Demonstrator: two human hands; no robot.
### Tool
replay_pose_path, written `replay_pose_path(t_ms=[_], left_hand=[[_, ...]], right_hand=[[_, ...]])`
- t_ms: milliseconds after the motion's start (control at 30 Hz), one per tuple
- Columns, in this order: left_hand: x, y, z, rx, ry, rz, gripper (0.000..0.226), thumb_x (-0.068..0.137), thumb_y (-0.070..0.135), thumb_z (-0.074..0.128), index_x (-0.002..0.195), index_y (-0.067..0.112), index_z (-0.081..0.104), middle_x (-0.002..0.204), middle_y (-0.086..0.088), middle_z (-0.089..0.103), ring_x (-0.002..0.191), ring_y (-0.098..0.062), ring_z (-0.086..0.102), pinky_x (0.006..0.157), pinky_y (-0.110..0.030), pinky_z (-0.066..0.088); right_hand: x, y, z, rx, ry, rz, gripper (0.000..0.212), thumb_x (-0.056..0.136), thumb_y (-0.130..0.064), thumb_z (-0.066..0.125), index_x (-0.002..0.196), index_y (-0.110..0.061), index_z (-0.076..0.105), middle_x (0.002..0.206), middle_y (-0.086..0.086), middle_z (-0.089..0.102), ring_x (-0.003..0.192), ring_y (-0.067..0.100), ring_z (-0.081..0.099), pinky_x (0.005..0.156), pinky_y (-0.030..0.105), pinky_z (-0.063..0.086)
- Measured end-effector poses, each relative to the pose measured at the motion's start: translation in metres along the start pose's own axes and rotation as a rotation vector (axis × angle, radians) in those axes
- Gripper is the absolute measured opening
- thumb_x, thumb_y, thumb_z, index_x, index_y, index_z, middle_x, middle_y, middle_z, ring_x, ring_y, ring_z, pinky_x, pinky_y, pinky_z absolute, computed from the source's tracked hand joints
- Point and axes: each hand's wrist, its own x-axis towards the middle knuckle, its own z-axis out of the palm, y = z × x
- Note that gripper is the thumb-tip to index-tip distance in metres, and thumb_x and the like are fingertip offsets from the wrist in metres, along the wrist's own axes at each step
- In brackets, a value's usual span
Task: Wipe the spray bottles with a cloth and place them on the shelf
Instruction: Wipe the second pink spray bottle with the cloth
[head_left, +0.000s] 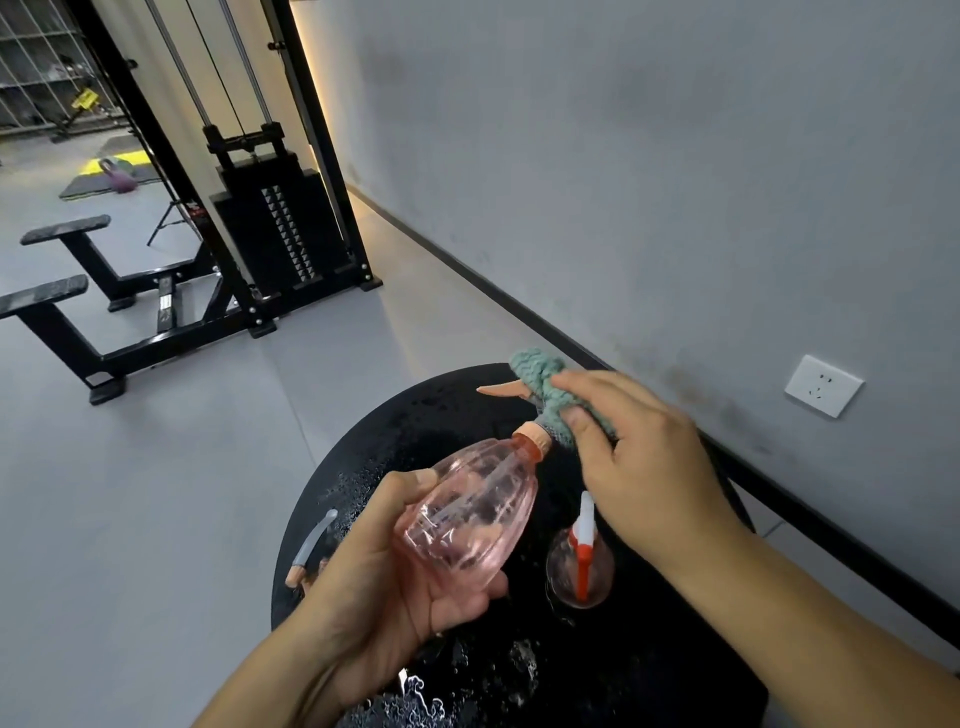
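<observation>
My left hand (384, 577) grips a clear pink spray bottle (467, 514) by its body, tilted with the neck up and to the right, above a round black table (649, 670). Around the bottle's spray head my right hand (639, 457) holds a teal knitted cloth (545, 389); only the peach trigger tip (496, 388) pokes out to the left. A second clear bottle with a red and white sprayer (582, 558) stands upright on the table under my right wrist. Part of a third sprayer, grey with a peach end (311, 545), shows at the table's left edge behind my left hand.
Water drops cover the wet table top. A grey wall with a white socket (823, 385) and black skirting runs along the right. A black cable weight machine (280, 228) and bench frames (78, 312) stand on the grey floor at the left. No shelf is in view.
</observation>
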Motion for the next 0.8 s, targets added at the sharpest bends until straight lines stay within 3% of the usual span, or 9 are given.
replay_pose_path(t_ms=[167, 267, 400, 500, 633, 800], left_hand=[[0.001, 0.005, -0.010, -0.012, 0.041, 0.011, 0.064, 0.062, 0.045, 0.085, 0.116, 0.010, 0.078, 0.103, -0.028, 0.069, 0.068, -0.038, 0.070, 0.053, -0.036, 0.065], [0.000, 0.009, -0.012, -0.007, 0.027, 0.018, 0.075, 0.059, 0.046, 0.090, 0.123, 0.011, 0.075, 0.104, -0.030, 0.068, 0.069, -0.038, 0.071, 0.055, -0.037, 0.065], [0.000, 0.004, -0.001, 0.014, -0.001, 0.002, 0.057, 0.069, 0.044, 0.082, 0.115, 0.011, 0.079, 0.103, -0.027, 0.071, 0.070, -0.038, 0.070, 0.054, -0.036, 0.065], [0.000, 0.002, 0.000, -0.006, 0.049, 0.024, 0.038, 0.080, 0.041, 0.076, 0.103, 0.011, 0.082, 0.102, -0.025, 0.071, 0.067, -0.037, 0.069, 0.052, -0.034, 0.064], [0.001, 0.003, 0.000, -0.020, 0.003, -0.008, 0.060, 0.071, 0.048, 0.080, 0.119, 0.013, 0.077, 0.108, -0.026, 0.068, 0.070, -0.037, 0.069, 0.057, -0.035, 0.065], [0.003, 0.001, 0.000, -0.019, 0.015, 0.022, 0.062, 0.070, 0.046, 0.080, 0.121, 0.011, 0.076, 0.111, -0.025, 0.073, 0.071, -0.036, 0.069, 0.059, -0.036, 0.064]], right_hand=[[-0.003, 0.003, 0.005, -0.056, -0.196, 0.034, 0.031, 0.099, -0.012, 0.062, 0.125, -0.024, 0.072, 0.119, -0.018, 0.065, 0.107, -0.003, 0.059, 0.091, 0.000, 0.040], [-0.004, 0.000, 0.005, 0.001, -0.166, 0.042, 0.031, 0.099, -0.010, 0.062, 0.126, -0.022, 0.072, 0.120, -0.017, 0.066, 0.110, -0.004, 0.058, 0.093, -0.002, 0.038], [-0.002, -0.002, 0.005, 0.027, -0.044, 0.007, 0.032, 0.098, -0.007, 0.063, 0.127, -0.019, 0.072, 0.125, -0.012, 0.068, 0.114, -0.004, 0.059, 0.098, 0.001, 0.038], [-0.008, -0.004, 0.005, 0.039, -0.130, -0.003, 0.032, 0.098, -0.009, 0.063, 0.126, -0.022, 0.072, 0.123, -0.018, 0.066, 0.113, -0.008, 0.058, 0.096, -0.001, 0.037], [-0.008, -0.005, 0.004, 0.044, -0.149, -0.019, 0.033, 0.099, -0.008, 0.062, 0.126, -0.023, 0.072, 0.123, -0.018, 0.065, 0.115, -0.010, 0.056, 0.097, -0.001, 0.036], [-0.007, -0.011, 0.003, 0.030, -0.268, -0.100, 0.036, 0.099, -0.005, 0.061, 0.127, -0.026, 0.071, 0.126, -0.020, 0.064, 0.119, -0.005, 0.057, 0.103, 0.007, 0.041]])
